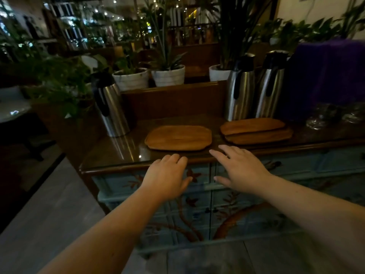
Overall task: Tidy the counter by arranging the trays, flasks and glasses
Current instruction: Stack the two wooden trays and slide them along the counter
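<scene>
A single wooden tray [178,137] lies flat near the counter's front edge. To its right sits a stack of two wooden trays [256,130]. One steel flask [110,107] stands at the left, tilted in the wide view; two more steel flasks [240,91] [270,89] stand behind the stack. Clear glasses [321,117] sit at the far right. My left hand [167,175] hovers open just before the counter edge, below the single tray. My right hand [239,167] is open too, fingertips at the edge between the trays. Neither holds anything.
The glass-topped counter [118,153] rests on a blue painted cabinet [197,214]. White plant pots [169,76] line a raised wooden ledge behind. A purple cloth [331,76] covers something at the back right. Grey floor lies to the left.
</scene>
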